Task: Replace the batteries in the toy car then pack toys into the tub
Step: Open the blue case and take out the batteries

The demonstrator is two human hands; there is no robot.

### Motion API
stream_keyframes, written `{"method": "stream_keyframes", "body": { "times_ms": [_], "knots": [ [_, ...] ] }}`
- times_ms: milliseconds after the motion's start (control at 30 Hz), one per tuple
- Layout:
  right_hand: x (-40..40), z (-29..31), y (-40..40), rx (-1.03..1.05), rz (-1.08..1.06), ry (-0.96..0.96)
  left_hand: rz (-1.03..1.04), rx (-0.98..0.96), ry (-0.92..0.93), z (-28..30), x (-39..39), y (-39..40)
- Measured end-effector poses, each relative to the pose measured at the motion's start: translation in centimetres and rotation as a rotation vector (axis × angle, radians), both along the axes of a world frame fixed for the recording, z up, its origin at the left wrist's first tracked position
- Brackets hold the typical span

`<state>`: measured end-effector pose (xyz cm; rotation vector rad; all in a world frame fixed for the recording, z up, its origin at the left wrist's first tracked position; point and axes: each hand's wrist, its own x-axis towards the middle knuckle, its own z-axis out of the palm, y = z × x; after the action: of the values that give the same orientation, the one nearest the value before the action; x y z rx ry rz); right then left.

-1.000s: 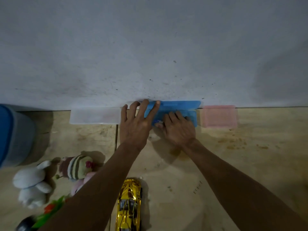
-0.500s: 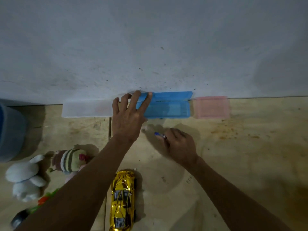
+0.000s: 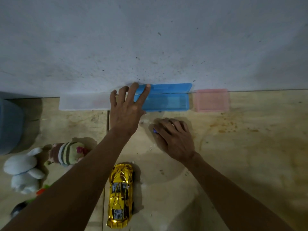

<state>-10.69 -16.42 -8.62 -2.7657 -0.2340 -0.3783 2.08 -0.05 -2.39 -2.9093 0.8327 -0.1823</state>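
Resting with fingers spread and nearly straight, the left hand (image 3: pixel 125 110) is pressing on the left end of the open blue translucent plastic case (image 3: pixel 164 97), which is lying against the base of the grey wall (image 3: pixel 150 39) between a clear plastic case (image 3: pixel 83 102) and a pink translucent plastic box (image 3: pixel 212 100). The right hand (image 3: pixel 173 137) is hovering just in front of the blue case with its fingers curled, gripping a small object with a blue-purple tip (image 3: pixel 155 130); most of it is hidden, and judging by the task it is probably a battery, though this cannot be confirmed. The gold metallic toy car (image 3: pixel 120 195) is lying on the tan tiled floor (image 3: pixel 250 155) near the person, between the two forearms, wheels down and untouched. A white plush rabbit (image 3: pixel 23 170) and a striped plush toy (image 3: pixel 68 153) are lying to the left of it, and a grey-blue plastic tub (image 3: pixel 10 125) is standing at the left edge. The step in hand appears to be fetching fresh cells from the case. The next move is likely calling for bringing the held object to the car, turning the car over and opening its battery compartment, which is not in view; packing has not yet begun.
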Motion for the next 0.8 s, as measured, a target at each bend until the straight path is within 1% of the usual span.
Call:
{"method": "stream_keyframes", "body": {
  "times_ms": [367, 467, 533, 600, 667, 733, 800],
  "knots": [
    [-0.2, 0.3, -0.1, 0.028, 0.005, 0.042, -0.007, 0.0, -0.004, 0.1, -0.1, 0.0],
    [-0.1, 1.0, -0.5, 0.063, -0.032, -0.025, -0.013, 0.0, -0.003, 0.3, -0.1, -0.1],
    [1.1, 2.2, -1.3, 0.087, -0.109, -0.101, -0.013, 0.009, 0.001, 0.3, -0.1, -0.2],
    [3.0, 4.1, -2.6, 0.046, -0.194, -0.115, 0.004, 0.011, 0.005, 0.4, -0.2, -0.3],
    [4.7, 5.7, -3.9, -0.053, -0.241, -0.046, 0.029, -0.005, 0.001, 0.7, -0.5, -0.3],
    [5.6, 6.4, -5.3, -0.133, -0.225, 0.013, 0.03, -0.012, 0.003, 0.8, -1.0, -0.4],
    [5.4, 6.0, -6.2, -0.153, -0.142, 0.0, 0.013, -0.01, 0.008, 0.8, -1.4, -0.4]
  ]
}}
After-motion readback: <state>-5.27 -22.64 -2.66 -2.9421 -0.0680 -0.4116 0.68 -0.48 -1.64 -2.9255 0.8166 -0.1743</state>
